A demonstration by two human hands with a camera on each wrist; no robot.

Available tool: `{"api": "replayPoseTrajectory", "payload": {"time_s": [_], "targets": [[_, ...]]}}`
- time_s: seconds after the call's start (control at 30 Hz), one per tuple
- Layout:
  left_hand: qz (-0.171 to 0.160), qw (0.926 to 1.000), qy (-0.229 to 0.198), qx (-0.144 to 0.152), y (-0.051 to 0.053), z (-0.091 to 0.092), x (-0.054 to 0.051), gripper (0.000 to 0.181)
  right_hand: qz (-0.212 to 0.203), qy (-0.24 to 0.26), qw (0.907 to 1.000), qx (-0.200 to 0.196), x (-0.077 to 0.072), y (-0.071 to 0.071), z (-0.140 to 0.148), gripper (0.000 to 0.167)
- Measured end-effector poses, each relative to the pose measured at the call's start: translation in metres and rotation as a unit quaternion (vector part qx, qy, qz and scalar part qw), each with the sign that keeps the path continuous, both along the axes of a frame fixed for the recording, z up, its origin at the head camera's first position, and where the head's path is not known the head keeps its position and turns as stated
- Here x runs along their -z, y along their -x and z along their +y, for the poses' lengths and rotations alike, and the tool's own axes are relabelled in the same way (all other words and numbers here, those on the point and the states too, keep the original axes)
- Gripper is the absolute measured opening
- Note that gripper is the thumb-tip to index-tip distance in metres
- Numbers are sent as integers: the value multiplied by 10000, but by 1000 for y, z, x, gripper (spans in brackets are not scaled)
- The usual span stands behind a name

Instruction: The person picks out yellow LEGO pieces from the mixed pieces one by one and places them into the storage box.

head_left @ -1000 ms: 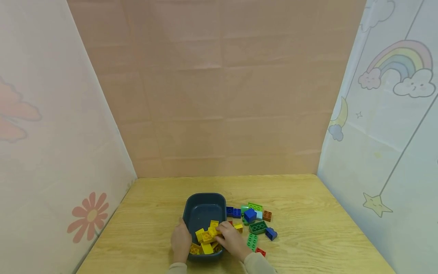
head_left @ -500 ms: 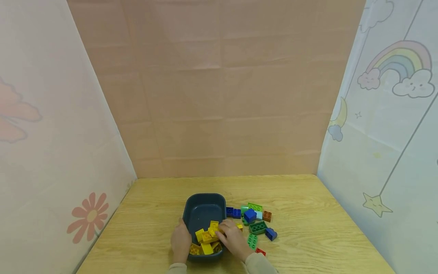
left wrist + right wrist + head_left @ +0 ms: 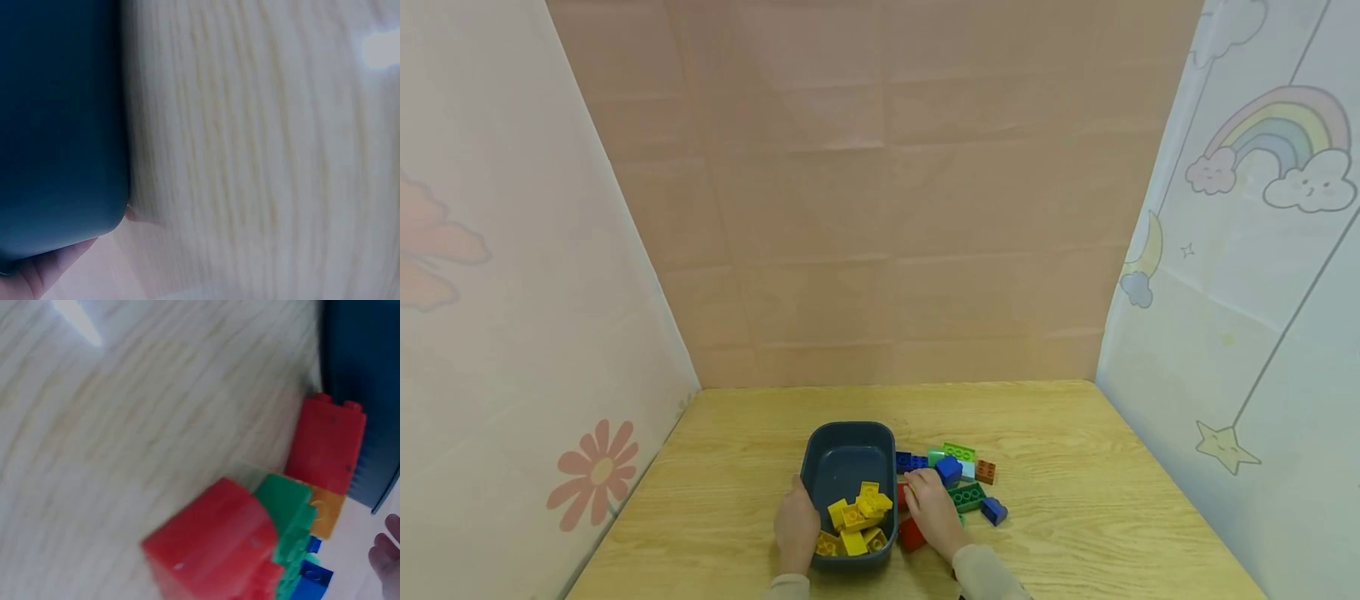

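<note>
A dark blue plastic tray (image 3: 850, 454) stands on the table with several yellow toy bricks (image 3: 853, 542) heaped in its near half. My left hand (image 3: 797, 529) holds the tray's left side; in the left wrist view a finger (image 3: 56, 265) lies against the tray. My right hand (image 3: 934, 512) is just right of the tray, over loose bricks, partly hiding them. In the right wrist view its fingers (image 3: 384, 553) show apart from the bricks. Below are an arched red brick (image 3: 219, 544), a rectangular red brick (image 3: 328, 444) and an orange-yellow brick (image 3: 326, 509).
Beyond the right hand lie blue bricks (image 3: 948, 472), a dark green brick (image 3: 966, 498), a brown brick (image 3: 986, 472) and a light green brick (image 3: 958, 452). A blue arched brick (image 3: 994, 511) lies farthest right. Patterned walls and a tan backdrop (image 3: 880, 250) enclose the table.
My right hand has let go of a yellow brick on the heap in the tray and moved right, over the loose bricks. Red bricks beside the tray show more. The left hand stays.
</note>
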State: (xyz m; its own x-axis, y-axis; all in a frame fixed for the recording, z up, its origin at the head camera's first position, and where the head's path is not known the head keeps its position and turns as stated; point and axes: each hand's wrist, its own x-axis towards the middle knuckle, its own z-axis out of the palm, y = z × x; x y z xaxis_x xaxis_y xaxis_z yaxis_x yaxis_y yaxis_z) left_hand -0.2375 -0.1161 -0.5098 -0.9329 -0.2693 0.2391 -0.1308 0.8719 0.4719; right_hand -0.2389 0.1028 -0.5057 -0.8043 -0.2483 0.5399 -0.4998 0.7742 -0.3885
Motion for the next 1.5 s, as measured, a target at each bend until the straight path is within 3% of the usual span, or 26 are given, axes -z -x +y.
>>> {"api": "replayPoseTrajectory", "payload": {"time_s": [0.13,0.53,0.83,1.17,1.5], "targets": [[17,10000,-25,-7,0,0,1,50,-544,-183,9983,86,9,1,4,24],[-14,10000,70,-42,-1,1,-2,50,-1206,-355,9920,-113,23,4,12,31],[51,9999,102,-32,-1,2,-3,49,-1188,-466,9917,-140,25,6,14,24],[-47,10000,54,-50,-2,1,-3,50,-1295,-218,9912,-174,20,4,14,5],[-21,9999,152,-50,-2,1,-2,50,-1099,-203,9937,-36,20,4,14,4]]}}
